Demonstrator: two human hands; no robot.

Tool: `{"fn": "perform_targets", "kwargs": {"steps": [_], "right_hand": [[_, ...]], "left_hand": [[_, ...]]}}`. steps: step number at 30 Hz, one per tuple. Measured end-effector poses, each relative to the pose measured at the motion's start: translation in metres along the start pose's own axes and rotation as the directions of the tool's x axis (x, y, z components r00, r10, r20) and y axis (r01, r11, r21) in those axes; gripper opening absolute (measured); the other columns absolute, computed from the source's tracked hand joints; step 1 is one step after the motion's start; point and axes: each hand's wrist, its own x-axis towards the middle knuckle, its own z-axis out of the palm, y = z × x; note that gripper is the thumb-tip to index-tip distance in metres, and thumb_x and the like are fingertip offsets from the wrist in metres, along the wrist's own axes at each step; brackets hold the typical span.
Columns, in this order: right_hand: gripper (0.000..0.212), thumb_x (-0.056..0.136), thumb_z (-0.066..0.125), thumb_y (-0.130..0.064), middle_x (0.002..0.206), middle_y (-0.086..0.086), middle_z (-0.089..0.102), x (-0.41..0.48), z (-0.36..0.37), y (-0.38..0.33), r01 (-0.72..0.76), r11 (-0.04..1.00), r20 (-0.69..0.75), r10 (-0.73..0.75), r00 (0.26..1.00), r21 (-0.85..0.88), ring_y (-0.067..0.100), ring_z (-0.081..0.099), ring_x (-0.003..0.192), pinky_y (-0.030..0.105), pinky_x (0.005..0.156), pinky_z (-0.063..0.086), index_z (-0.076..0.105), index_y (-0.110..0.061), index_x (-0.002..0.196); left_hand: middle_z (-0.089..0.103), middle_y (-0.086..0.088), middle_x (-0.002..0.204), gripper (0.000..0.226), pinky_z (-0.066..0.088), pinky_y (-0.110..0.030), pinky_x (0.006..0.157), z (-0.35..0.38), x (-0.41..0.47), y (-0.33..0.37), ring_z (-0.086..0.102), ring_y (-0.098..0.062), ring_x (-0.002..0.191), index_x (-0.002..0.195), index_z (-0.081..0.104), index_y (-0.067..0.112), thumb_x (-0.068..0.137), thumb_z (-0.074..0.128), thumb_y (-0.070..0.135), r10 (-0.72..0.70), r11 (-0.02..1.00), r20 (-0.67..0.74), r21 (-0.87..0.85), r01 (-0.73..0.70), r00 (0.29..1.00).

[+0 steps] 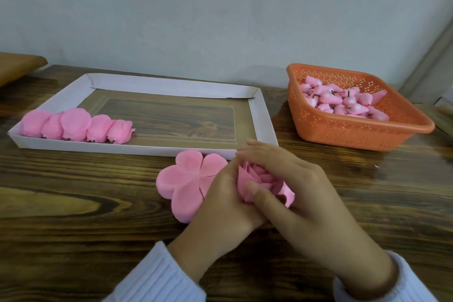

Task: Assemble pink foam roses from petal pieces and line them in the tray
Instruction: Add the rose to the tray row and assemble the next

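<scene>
Rose [259,179] in the making sits low in the middle of the desk [73,191], just in front of the tray's near right corner, and it's basically sandwiched between your two hands. Your right grip [301,198] comes over it from the right. The thumb presses on the front petals and the fingers curl across the top, so it's clamped onto the rose. Your left grip [228,206] is tucked against the rose's left side and underneath, holding it too. Its fingertips are hidden behind the foam, so I can't tell exactly how they sit. A few petals poke out to the right, below your right thumb.

Just left of that, a flat five-lobed petal piece [186,179] lies on the desk, touching your left grip and partly under it. Right behind it is the white tray [157,86] with a wood-look floor. Five finished roses [76,127] stand in a row along the tray's near wall at the left end, each touching the next.

Off to the right, apart from the tray, an orange perforated basket [343,132] holds a heap of pink buds [343,103] with short dark stems. Pale ribbed sleeves [157,277] cover both your wrists, and a plain pale wall [220,19] runs behind the desk.
</scene>
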Motion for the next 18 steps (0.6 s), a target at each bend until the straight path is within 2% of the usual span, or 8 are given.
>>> {"fn": "perform_targets", "kwargs": {"steps": [2, 4, 5, 9, 11, 14, 16, 18], "right_hand": [[0.033, 0.092, 0.059, -0.027, 0.13, -0.014, 0.06, 0.0, 0.001, 0.002, 0.017, 0.999, 0.058, -0.015, 0.998, -0.035, -0.003, 0.04, 0.134, 0.021, 0.11, 0.033, 0.064, -0.02, 0.124], [0.032, 0.093, 0.058, -0.025, 0.132, -0.014, 0.06, 0.0, 0.001, 0.002, 0.042, 0.998, 0.108, -0.036, 0.994, -0.049, -0.001, 0.036, 0.137, 0.026, 0.112, 0.032, 0.064, -0.019, 0.125], [0.034, 0.094, 0.058, -0.027, 0.133, -0.014, 0.059, 0.0, 0.001, 0.002, 0.044, 0.998, 0.119, -0.039, 0.992, -0.04, -0.001, 0.035, 0.138, 0.028, 0.113, 0.032, 0.063, -0.02, 0.126], [0.042, 0.092, 0.054, -0.035, 0.131, -0.015, 0.059, -0.002, 0.001, 0.002, -0.115, 0.971, -0.018, 0.122, 0.992, 0.209, 0.002, 0.05, 0.127, 0.026, 0.104, 0.042, 0.051, -0.03, 0.133], [0.032, 0.093, 0.049, -0.025, 0.119, -0.01, 0.066, -0.002, 0.001, 0.005, -0.262, 0.845, -0.058, 0.325, 0.944, 0.466, 0.005, 0.059, 0.116, 0.029, 0.099, 0.046, 0.056, -0.028, 0.125], [0.024, 0.097, 0.046, -0.006, 0.104, 0.01, 0.071, 0.002, 0.006, 0.01, -0.463, 0.586, 0.158, 0.495, 0.854, 0.665, 0.023, 0.068, 0.097, 0.039, 0.086, 0.054, 0.064, -0.011, 0.112], [0.027, 0.096, 0.048, -0.008, 0.106, 0.021, 0.066, 0.005, 0.01, 0.01, -0.528, 0.361, 0.355, 0.447, 0.821, 0.768, 0.028, 0.065, 0.091, 0.037, 0.076, 0.053, 0.058, 0.001, 0.12], [0.044, 0.094, 0.047, -0.019, 0.123, 0.025, 0.056, 0.006, 0.013, 0.009, -0.569, 0.188, 0.496, 0.327, 0.805, 0.8, 0.035, 0.054, 0.11, 0.049, 0.096, 0.044, 0.05, 0.0, 0.133]], "left_hand": [[0.064, 0.033, 0.066, 0.045, 0.046, -0.002, 0.056, 0.0, 0.002, -0.003, 0.059, 0.016, 0.063, 0.076, 0.067, 0.039, 0.07, 0.062, -0.005, -0.081, 0.997, 0.018, -0.017, 0.082, 0.997], [0.062, 0.037, 0.067, 0.078, 0.045, -0.002, 0.053, -0.001, 0.001, 0.003, 0.058, 0.016, 0.06, 0.073, 0.056, 0.068, 0.075, 0.063, -0.01, -0.121, 0.993, -0.029, 0.004, 0.122, 0.992], [0.062, 0.037, 0.067, 0.077, 0.045, -0.003, 0.053, 0.0, 0.0, 0.004, 0.058, 0.016, 0.059, 0.071, 0.053, 0.071, 0.073, 0.063, -0.005, -0.124, 0.992, -0.004, -0.006, 0.124, 0.992], [0.07, 0.008, 0.073, 0.026, 0.054, -0.018, 0.059, 0.001, 0.003, 0.013, 0.067, -0.005, 0.07, 0.079, 0.067, 0.033, 0.063, 0.071, 0.012, -0.035, 0.988, 0.053, -0.151, 0.042, 0.998], [0.067, 0.001, 0.074, 0.018, 0.054, -0.023, 0.06, 0.0, 0.001, 0.012, 0.066, -0.012, 0.07, 0.079, 0.063, 0.02, 0.066, 0.074, 0.022, 0.071, 0.988, -0.077, -0.129, -0.081, 0.994], [0.065, -0.008, 0.08, 0.018, 0.057, -0.028, 0.064, 0.0, -0.002, 0.017, 0.065, -0.018, 0.074, 0.085, 0.06, 0.012, 0.077, 0.065, 0.026, 0.193, 0.975, -0.167, -0.081, -0.209, 0.967], [0.065, -0.007, 0.083, 0.018, 0.058, -0.031, 0.062, 0.002, -0.002, 0.02, 0.066, -0.018, 0.075, 0.087, 0.058, 0.01, 0.081, 0.061, 0.027, 0.223, 0.964, -0.18, -0.103, -0.244, 0.958], [0.066, 0.003, 0.088, 0.014, 0.054, -0.02, 0.066, 0.003, -0.002, 0.024, 0.066, -0.009, 0.08, 0.089, 0.058, 0.012, 0.082, 0.059, 0.025, 0.279, 0.954, -0.212, -0.051, -0.295, 0.937]]}}
